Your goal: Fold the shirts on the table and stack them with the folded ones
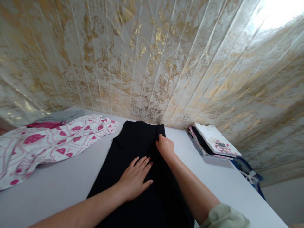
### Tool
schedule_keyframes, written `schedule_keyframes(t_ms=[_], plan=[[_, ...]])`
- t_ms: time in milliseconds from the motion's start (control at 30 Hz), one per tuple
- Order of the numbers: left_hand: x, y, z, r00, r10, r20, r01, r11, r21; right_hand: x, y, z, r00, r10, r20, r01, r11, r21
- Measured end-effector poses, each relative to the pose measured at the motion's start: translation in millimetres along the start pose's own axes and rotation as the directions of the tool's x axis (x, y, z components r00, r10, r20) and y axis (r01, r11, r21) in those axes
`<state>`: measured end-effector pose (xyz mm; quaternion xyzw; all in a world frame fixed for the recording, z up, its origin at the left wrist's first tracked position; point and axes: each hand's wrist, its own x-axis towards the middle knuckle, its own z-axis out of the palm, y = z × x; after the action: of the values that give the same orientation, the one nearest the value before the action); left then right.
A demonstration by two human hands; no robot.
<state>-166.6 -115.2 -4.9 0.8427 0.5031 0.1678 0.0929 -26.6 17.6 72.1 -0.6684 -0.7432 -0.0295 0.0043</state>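
A black shirt (140, 139) lies spread lengthwise on the white table, its far end close to the curtain. What looks like a short sleeve is turned inward at its left edge. My left hand (136, 177) rests flat on the middle of the cloth, palm down, fingers stretched and a little apart. Farther up, my right hand (165, 145) is closed on the shirt's right edge, just below a narrow folded-over part that may be the other sleeve. The fingertips of that hand are partly hidden against the dark fabric.
White clothing with pink prints (78, 133) lies on the left, with grey and pink cloth (57, 118) behind it. A stack of folded clothes (213, 139) sits at the right, beside a blue and white item (249, 174) at the table edge. A gold-patterned curtain (142, 63) hangs behind.
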Motion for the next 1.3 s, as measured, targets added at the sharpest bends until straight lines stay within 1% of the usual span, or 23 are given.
schedule_keyframes(t_ms=[133,200,267,400,467,567,667,767,833,867,900,933,1000,1100,1167,1233,1300], plan=[[0,1,-4,1.0,-0.01,0.029,0.01,1.0,0.002,1,10,-14,0.996,0.053,-0.077,-0.05,0.998,0.031],[0,3,-6,0.999,-0.017,0.043,0.017,1.0,0.005,-1,12,-15,0.992,0.054,-0.11,-0.048,0.997,0.058],[1,3,-7,0.999,-0.016,0.038,0.016,1.0,0.004,-5,11,-9,0.996,0.025,-0.089,-0.019,0.997,0.071],[1,4,-7,0.999,-0.024,0.032,0.024,1.0,-0.012,-17,3,15,0.998,-0.053,0.029,0.051,0.996,0.068],[1,4,-8,0.998,-0.03,0.051,0.032,0.999,-0.036,-22,2,24,0.997,-0.065,0.036,0.062,0.995,0.074],[4,1,-16,0.991,-0.069,0.112,0.084,0.988,-0.131,-26,5,28,0.997,-0.074,0.034,0.07,0.992,0.109],[16,-6,-30,0.979,-0.123,0.16,0.165,0.945,-0.282,-26,11,28,0.995,-0.093,0.046,0.084,0.983,0.162],[45,-20,-45,0.975,-0.175,0.137,0.219,0.867,-0.448,-29,18,26,0.988,-0.125,0.088,0.103,0.971,0.216],[74,-30,-50,0.958,-0.266,0.104,0.28,0.807,-0.519,-34,23,23,0.981,-0.152,0.117,0.12,0.962,0.247],[90,-34,-51,0.939,-0.331,0.097,0.329,0.778,-0.535,-39,26,21,0.978,-0.166,0.127,0.129,0.958,0.257],[107,-38,-51,0.908,-0.408,0.094,0.389,0.738,-0.552,-44,30,18,0.975,-0.179,0.135,0.139,0.954,0.264],[124,-41,-49,0.863,-0.492,0.117,0.465,0.682,-0.564,-50,33,16,0.971,-0.192,0.144,0.148,0.952,0.269],[158,-46,-42,0.82,-0.557,0.128,0.524,0.641,-0.561,-63,41,11,0.964,-0.215,0.158,0.165,0.946,0.278],[203,-50,-29,0.776,-0.617,0.132,0.576,0.607,-0.547,-85,51,8,0.955,-0.229,0.19,0.17,0.944,0.284],[226,-53,-22,0.75,-0.65,0.122,0.606,0.603,-0.519,-98,56,8,0.948,-0.228,0.222,0.163,0.947,0.276],[242,-55,-18,0.731,-0.674,0.105,0.631,0.61,-0.479,-110,61,9,0.942,-0.235,0.24,0.166,0.947,0.276],[252,-57,-15,0.723,-0.685,0.086,0.644,0.626,-0.44,-119,65,9,0.94,-0.249,0.233,0.178,0.941,0.287]])
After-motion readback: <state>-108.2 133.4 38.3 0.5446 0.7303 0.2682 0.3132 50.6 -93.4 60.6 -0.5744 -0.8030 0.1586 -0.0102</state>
